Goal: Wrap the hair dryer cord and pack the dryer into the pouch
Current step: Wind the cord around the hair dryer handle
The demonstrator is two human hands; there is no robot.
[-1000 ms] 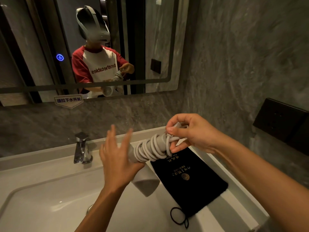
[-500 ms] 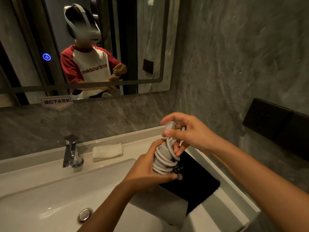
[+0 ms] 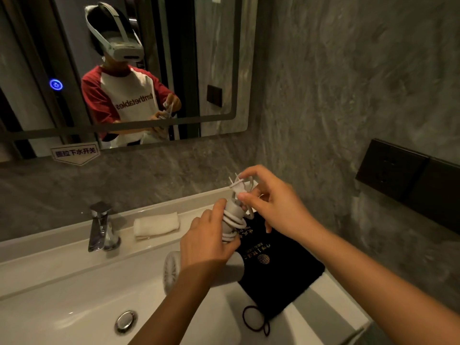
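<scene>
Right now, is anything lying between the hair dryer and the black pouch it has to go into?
Nothing visible does. The hair dryer is held in both hands just above the pouch, which lies flat on the sink ledge. The pouch's mouth isn't held open yet.

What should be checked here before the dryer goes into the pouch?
1. Cord coiled round the handle: ok, several loops sit there.
2. Plug tucked in: not ok, right hand holds it above the coils.
3. Dryer held firmly: ok, left hand grips the wrapped handle.
4. Pouch within reach: ok, flat on the sink rim.
5. Pouch mouth open: cannot tell.
6. Drawstring loose: ok, it lies slack.
</scene>
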